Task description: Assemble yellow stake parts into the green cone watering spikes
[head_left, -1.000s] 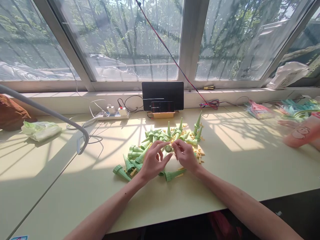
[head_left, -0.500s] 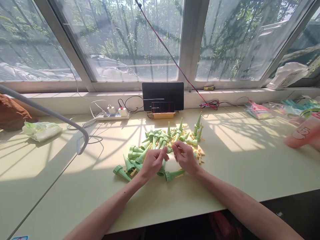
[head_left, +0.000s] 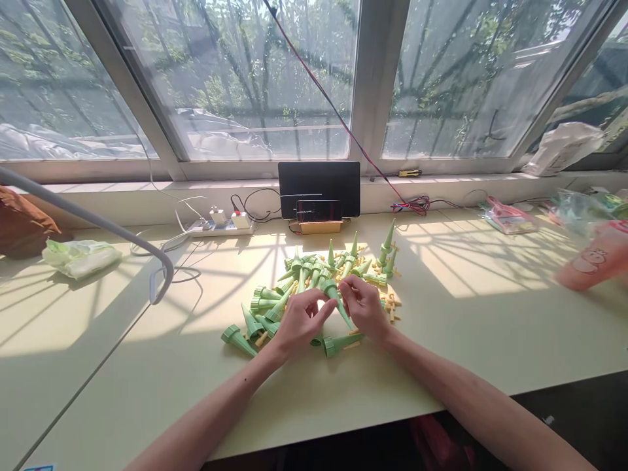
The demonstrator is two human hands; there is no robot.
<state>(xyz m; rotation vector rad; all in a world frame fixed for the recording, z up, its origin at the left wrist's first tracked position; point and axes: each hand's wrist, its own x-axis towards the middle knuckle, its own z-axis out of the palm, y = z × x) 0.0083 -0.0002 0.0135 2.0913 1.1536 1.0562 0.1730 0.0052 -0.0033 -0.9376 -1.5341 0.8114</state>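
A heap of green plastic cone spikes [head_left: 275,304] and small yellow parts [head_left: 392,304] lies on the pale table [head_left: 441,327] in front of me. My left hand [head_left: 299,320] is closed on one green cone spike [head_left: 336,297], wide end up and tip pointing down toward me. My right hand [head_left: 364,304] pinches close to the cone's top, fingers pressed together on something too small to name. Several cones stand upright [head_left: 387,243] at the back of the heap.
A dark tablet [head_left: 318,188] and a phone [head_left: 318,210] on a stand sit by the window. A power strip [head_left: 223,226] with cables lies left of them. A grey tube [head_left: 98,226] arcs at left. A pink sleeve [head_left: 596,258] of another person shows at right.
The cone in my left hand has turned from end-on to tip-down toward me. My hands stayed together over the heap. The other person's hand at right drew back.
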